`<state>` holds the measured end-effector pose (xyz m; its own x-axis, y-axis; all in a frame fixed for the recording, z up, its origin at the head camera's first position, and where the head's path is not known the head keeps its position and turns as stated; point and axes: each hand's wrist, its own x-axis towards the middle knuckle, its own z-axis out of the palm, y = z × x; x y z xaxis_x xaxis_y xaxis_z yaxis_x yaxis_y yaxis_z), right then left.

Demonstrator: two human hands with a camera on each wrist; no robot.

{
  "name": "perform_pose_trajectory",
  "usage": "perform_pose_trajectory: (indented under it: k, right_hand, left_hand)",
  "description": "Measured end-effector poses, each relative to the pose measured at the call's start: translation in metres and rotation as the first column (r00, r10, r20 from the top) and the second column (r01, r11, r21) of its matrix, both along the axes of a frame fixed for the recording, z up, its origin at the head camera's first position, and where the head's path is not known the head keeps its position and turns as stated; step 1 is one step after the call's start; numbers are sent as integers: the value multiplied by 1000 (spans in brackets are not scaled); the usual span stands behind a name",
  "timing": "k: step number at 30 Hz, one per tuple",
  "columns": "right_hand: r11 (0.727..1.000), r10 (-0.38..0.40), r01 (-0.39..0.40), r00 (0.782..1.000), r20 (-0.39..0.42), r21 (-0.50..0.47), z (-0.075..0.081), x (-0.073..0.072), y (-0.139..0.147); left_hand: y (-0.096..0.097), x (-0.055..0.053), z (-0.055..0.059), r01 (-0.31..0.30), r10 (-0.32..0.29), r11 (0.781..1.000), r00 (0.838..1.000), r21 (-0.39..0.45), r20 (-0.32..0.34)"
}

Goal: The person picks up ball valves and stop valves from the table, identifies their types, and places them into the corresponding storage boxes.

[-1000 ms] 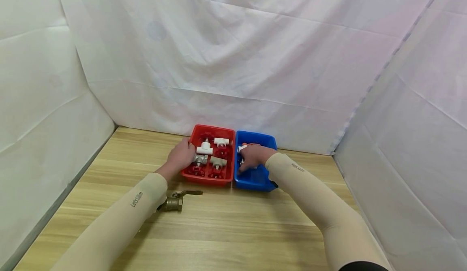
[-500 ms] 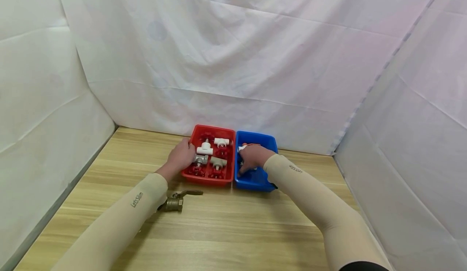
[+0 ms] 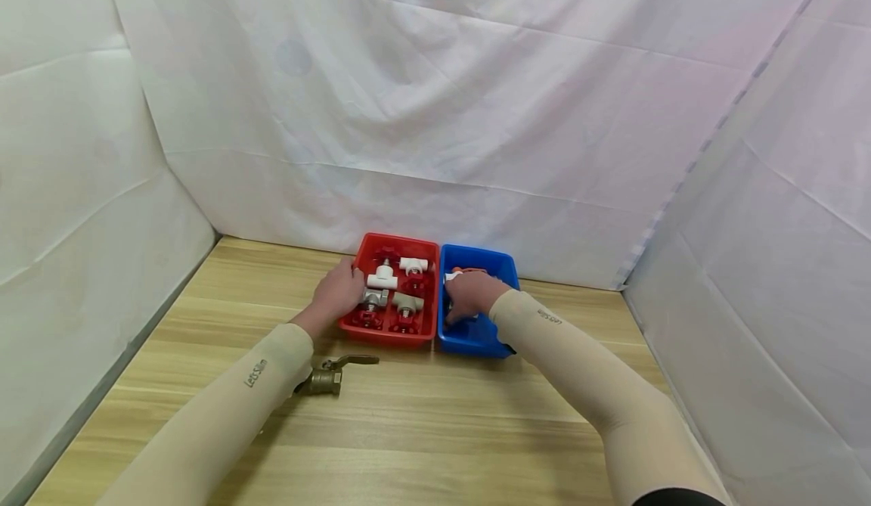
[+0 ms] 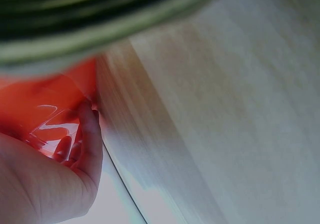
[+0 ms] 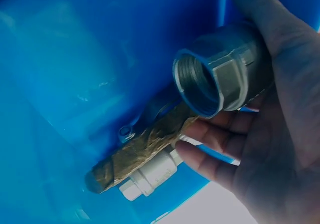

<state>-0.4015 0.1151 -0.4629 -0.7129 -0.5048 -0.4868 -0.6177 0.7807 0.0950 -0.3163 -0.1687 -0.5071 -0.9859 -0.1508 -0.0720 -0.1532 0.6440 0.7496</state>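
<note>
My left hand holds the left rim of a red bin; in the left wrist view its fingers bend against the bin's outer wall. Several valves with red handwheels lie in that bin, among them a white tee-shaped valve and a grey one. My right hand reaches down into the blue bin. Seen from the right wrist, it grips a metal valve with a threaded round opening. Beside the fingers lie a brown film-wrapped bar and a silver fitting.
A brass ball valve with a lever lies on the wooden table, partly behind my left sleeve. White sheets hang at the back and both sides. The two bins stand side by side near the back sheet.
My right forearm has shifted very slightly left, while the right hand stays inside the blue bin. The left hand and the bins look unmoved.
</note>
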Motion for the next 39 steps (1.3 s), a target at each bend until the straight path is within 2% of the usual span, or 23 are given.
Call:
perform_pose_trajectory:
  k: [4, 11, 12, 18, 19, 31, 39]
  right_hand:
    - [1000, -16, 16, 1000, 3, 10, 2, 4, -1]
    - [1000, 1, -1, 1000, 8, 18, 3, 8, -3]
    - [1000, 0, 0, 1000, 9, 19, 3, 9, -4]
    - [999, -16, 15, 1000, 20, 46, 1, 9, -6]
    - [999, -18, 17, 1000, 22, 48, 1, 9, -6]
    - [999, -28, 28, 1000, 12, 21, -3, 10, -4]
    - [1000, -2, 2, 1000, -9, -13, -2, 12, 1]
  left_hand:
    - [-1, -2, -1, 2, -2, 1000, 1000, 6, 7]
    - [-1, -2, 0, 4, -5, 1000, 1000, 24, 20]
    - [-7, -9, -11, 13, -14, 999, 1000, 37, 4]
    - [-6, -7, -10, 18, -19, 999, 1000, 45, 6]
    - [0, 0, 2, 10, -10, 999, 1000, 34, 22]
    - [1, -2, -2, 5, -5, 1000, 1000, 22, 19]
    - [1, -3, -2, -4, 3, 1000, 1000, 20, 16]
